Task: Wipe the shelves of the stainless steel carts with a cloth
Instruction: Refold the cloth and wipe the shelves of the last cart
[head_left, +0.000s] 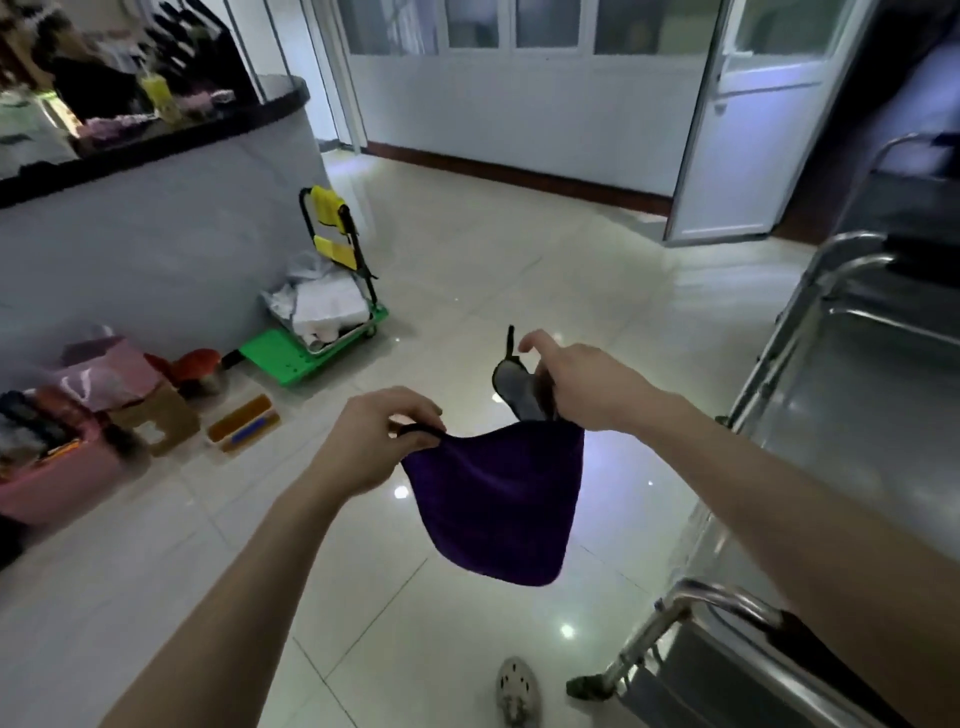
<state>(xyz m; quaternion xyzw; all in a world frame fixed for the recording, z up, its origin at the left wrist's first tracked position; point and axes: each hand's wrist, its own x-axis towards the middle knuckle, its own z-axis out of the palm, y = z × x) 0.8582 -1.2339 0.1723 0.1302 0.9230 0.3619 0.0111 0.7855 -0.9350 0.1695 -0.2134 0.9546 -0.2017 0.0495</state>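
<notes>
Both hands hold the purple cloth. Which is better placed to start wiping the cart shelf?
Probably right. The right hand pinches a corner of the purple cloth and is nearer the stainless steel cart, which stands on the person's right. The left hand grips the other corner over the floor.

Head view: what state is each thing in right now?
cloth: hanging, spread between both hands, off the cart.
left hand: pinches one top corner.
right hand: pinches the other corner.
cart: untouched, at right.
door: open.
trolley: handle up, loaded.
</notes>
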